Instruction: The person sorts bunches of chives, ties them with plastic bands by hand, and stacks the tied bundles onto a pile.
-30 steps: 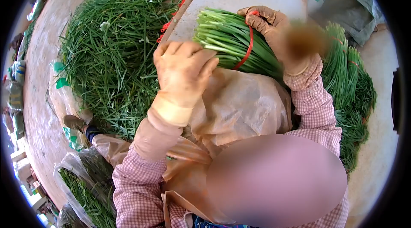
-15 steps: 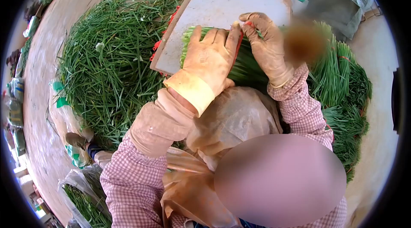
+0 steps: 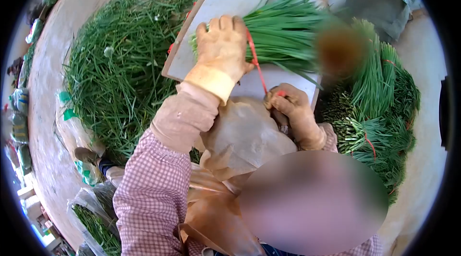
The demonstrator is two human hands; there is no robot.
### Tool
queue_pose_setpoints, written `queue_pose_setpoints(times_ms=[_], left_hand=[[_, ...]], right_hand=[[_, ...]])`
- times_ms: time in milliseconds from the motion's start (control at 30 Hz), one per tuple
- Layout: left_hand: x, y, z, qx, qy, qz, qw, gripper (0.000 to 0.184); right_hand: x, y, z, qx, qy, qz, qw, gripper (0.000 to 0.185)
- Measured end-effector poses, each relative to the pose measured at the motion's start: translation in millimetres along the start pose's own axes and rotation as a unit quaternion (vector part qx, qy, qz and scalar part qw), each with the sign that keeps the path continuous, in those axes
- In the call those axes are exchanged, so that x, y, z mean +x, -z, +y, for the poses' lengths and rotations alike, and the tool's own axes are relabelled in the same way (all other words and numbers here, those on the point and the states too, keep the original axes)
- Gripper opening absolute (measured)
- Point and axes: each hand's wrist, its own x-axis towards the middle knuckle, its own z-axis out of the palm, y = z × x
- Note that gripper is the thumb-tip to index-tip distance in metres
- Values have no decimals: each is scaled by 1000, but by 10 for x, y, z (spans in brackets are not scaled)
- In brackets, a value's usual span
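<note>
A bundle of long green stalks [image 3: 283, 30] lies across the pale board [image 3: 192, 40]. My left hand [image 3: 222, 47], in a tan glove, is closed over the pale stem end of the bundle. A red band [image 3: 255, 61] crosses the bundle beside that hand and stretches taut off its near side. The band's free end is pinched in my right hand [image 3: 290, 107], also gloved, low at the board's near edge.
Loose green stalks [image 3: 125, 64] form a large heap on the left. Several banded bundles [image 3: 379, 88] are stacked at the right. A clear bag with greens [image 3: 98, 222] sits at the lower left. A dark grey sheet [image 3: 377, 4] lies at the upper right.
My right hand has moved from the far side of the bundle down toward me, drawing the red band out. My left hand first came onto the bundle, then shifted slightly left.
</note>
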Motion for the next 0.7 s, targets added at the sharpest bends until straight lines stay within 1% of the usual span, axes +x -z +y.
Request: queue_pose_setpoints(times_ms=[67,100,133,200,233,267,300,333,367,400,433,467,500,533,600,633,667,700], left_hand=[[-50,17,-9,-4,1,27,1000,100],[-66,75,21,11,-2,-1,1000,107],[-73,122,29,12,-8,4,1000,107],[-77,211,2,22,-30,-57,998,111],[-59,328,-23,10,-45,-85,995,107],[2,459,-53,13,-49,-81,995,107],[77,613,-77,-16,-54,-138,989,102],[148,706,-94,-45,-58,-195,978,99],[222,733,-105,-16,-79,-153,985,92],[332,770,-82,-14,-78,-149,986,92],[467,805,-23,10,-80,-208,975,90],[587,810,14,33,-80,-265,960,89],[654,689,-1,-23,-39,-338,940,88],[656,552,-62,-25,-32,-336,941,88],[629,321,-192,-227,-4,-368,902,88],[550,318,-213,-283,-6,-350,893,91],[438,312,-218,-282,1,-349,894,91],[320,342,-215,-309,-27,-266,913,95]], right_hand=[[134,41,13,48,-64,-27,996,12],[188,33,-32,42,-103,1,994,17],[261,53,-59,43,-96,5,994,17],[397,110,-54,35,-143,-28,989,21],[440,83,-17,19,-190,-15,981,19],[509,65,104,20,-184,-14,983,19],[591,55,298,-77,-146,-54,985,17],[649,17,401,-173,-107,-93,975,18],[669,65,452,-183,-100,-95,973,17],[673,66,431,-192,-93,-96,972,17],[566,43,134,-83,-194,-98,973,15],[528,53,-40,27,-291,-97,951,13],[595,103,-1,67,-317,-86,942,12],[621,130,-40,62,-319,-90,941,12],[657,147,-115,44,-316,-110,941,15],[744,59,96,-107,-212,-32,971,19],[724,79,203,-108,-213,-39,970,19],[712,25,205,-195,-15,3,981,19]])
